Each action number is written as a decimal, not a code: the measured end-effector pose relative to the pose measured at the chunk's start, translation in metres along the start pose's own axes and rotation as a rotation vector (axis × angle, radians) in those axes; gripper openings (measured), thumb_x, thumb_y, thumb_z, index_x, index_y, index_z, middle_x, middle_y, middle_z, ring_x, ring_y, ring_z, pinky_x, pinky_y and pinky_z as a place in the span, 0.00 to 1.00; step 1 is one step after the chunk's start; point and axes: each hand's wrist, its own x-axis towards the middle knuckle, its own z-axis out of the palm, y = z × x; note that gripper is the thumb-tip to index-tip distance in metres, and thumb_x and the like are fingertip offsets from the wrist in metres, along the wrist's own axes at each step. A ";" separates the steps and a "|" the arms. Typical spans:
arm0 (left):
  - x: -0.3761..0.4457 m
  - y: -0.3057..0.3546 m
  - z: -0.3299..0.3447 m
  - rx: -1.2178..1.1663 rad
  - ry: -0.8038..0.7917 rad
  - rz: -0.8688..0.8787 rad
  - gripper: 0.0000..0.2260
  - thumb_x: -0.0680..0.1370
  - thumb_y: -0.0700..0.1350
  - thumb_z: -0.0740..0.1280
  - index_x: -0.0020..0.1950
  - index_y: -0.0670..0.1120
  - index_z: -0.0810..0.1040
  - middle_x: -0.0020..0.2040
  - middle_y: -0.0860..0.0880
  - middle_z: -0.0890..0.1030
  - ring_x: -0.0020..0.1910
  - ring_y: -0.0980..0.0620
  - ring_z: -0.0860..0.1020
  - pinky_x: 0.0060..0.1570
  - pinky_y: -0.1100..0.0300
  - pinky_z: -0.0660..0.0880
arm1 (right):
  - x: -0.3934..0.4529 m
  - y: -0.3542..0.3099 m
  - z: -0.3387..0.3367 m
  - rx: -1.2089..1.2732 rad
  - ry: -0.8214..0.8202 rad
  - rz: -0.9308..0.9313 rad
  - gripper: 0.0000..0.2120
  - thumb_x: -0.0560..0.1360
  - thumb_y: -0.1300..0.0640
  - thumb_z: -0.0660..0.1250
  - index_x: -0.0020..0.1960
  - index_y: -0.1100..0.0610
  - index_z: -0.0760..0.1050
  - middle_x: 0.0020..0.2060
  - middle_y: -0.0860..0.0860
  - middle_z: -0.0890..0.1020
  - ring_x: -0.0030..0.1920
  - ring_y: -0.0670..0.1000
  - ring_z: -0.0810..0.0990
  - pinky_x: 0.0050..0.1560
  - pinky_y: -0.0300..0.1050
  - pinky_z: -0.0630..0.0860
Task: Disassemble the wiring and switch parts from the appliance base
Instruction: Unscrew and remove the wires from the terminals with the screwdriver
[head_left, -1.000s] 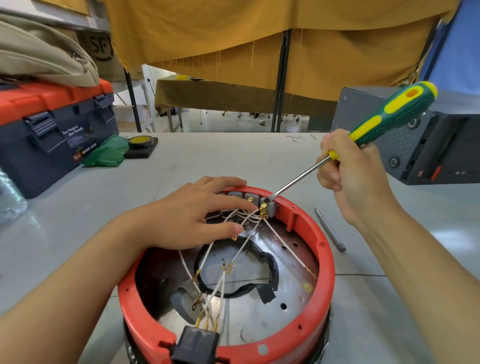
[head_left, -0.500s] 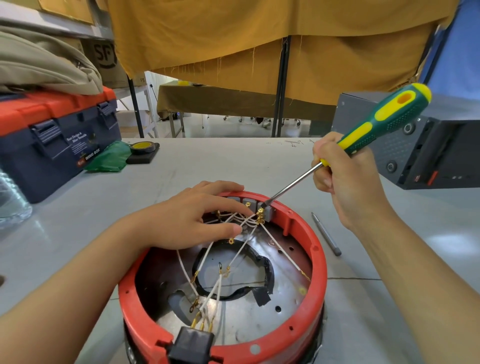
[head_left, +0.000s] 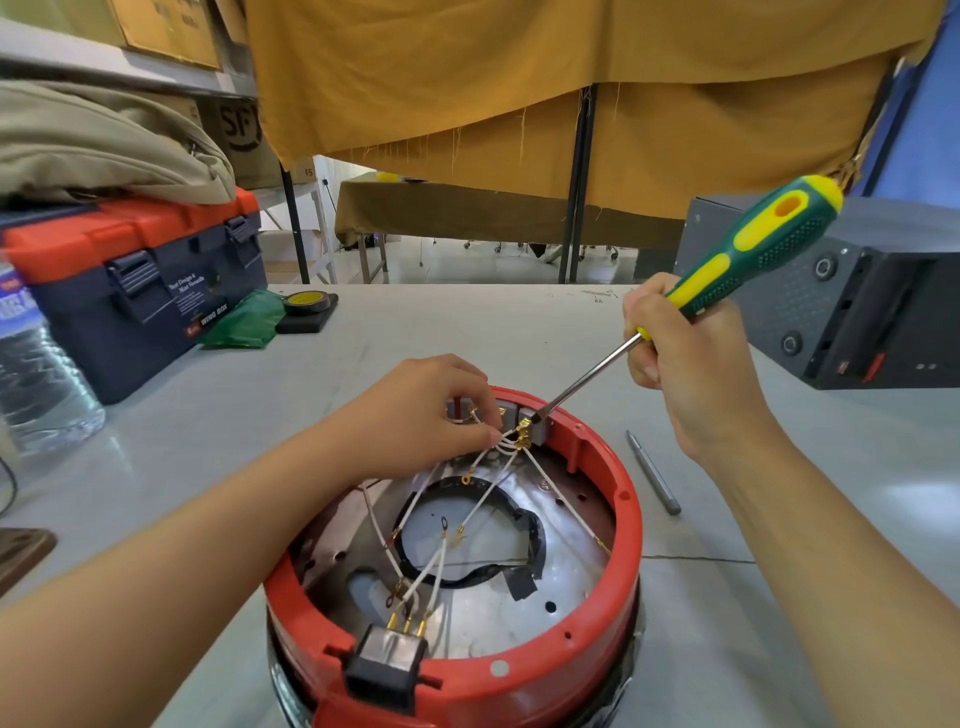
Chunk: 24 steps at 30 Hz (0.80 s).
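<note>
The round red appliance base (head_left: 621, 577) stands upside down at the table's near edge, its metal floor exposed. White wires (head_left: 480, 506) with brass terminals run from grey switch blocks (head_left: 535, 422) at the far rim to a black socket (head_left: 387, 662) at the near rim. My left hand (head_left: 426, 415) curls its fingers and pinches the wires beside the switch blocks. My right hand (head_left: 680, 358) grips a green and yellow screwdriver (head_left: 748, 254), whose tip sits on the right switch block.
A grey metal bit (head_left: 653, 472) lies on the table right of the base. A blue and orange toolbox (head_left: 140, 280) and a water bottle (head_left: 36, 364) stand at the left, with black tape (head_left: 306, 304) and green plastic (head_left: 241, 319) beside them. A dark grey case (head_left: 852, 301) stands at the right.
My left hand's fingers went from lying flat over the wires to curling and pinching them near the switch blocks. The screwdriver tip stays on the right block.
</note>
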 end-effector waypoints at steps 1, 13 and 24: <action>-0.001 0.000 0.002 -0.005 0.020 -0.008 0.01 0.73 0.51 0.70 0.43 0.55 0.81 0.58 0.56 0.76 0.52 0.60 0.74 0.46 0.76 0.64 | 0.000 0.000 0.000 -0.010 -0.005 -0.009 0.10 0.70 0.59 0.61 0.32 0.56 0.64 0.20 0.45 0.62 0.21 0.45 0.59 0.22 0.34 0.58; -0.002 0.005 0.008 0.017 0.023 -0.011 0.06 0.73 0.51 0.71 0.37 0.55 0.78 0.66 0.54 0.73 0.57 0.56 0.74 0.54 0.64 0.67 | 0.003 0.012 -0.004 0.127 0.058 0.094 0.16 0.77 0.63 0.59 0.30 0.56 0.63 0.19 0.46 0.60 0.21 0.46 0.56 0.22 0.36 0.56; -0.002 0.005 0.009 0.039 0.049 -0.004 0.06 0.73 0.49 0.70 0.36 0.55 0.77 0.65 0.53 0.73 0.56 0.56 0.75 0.51 0.63 0.68 | 0.007 0.026 -0.009 0.206 0.084 0.157 0.10 0.69 0.59 0.60 0.29 0.55 0.64 0.19 0.47 0.58 0.21 0.47 0.54 0.23 0.35 0.56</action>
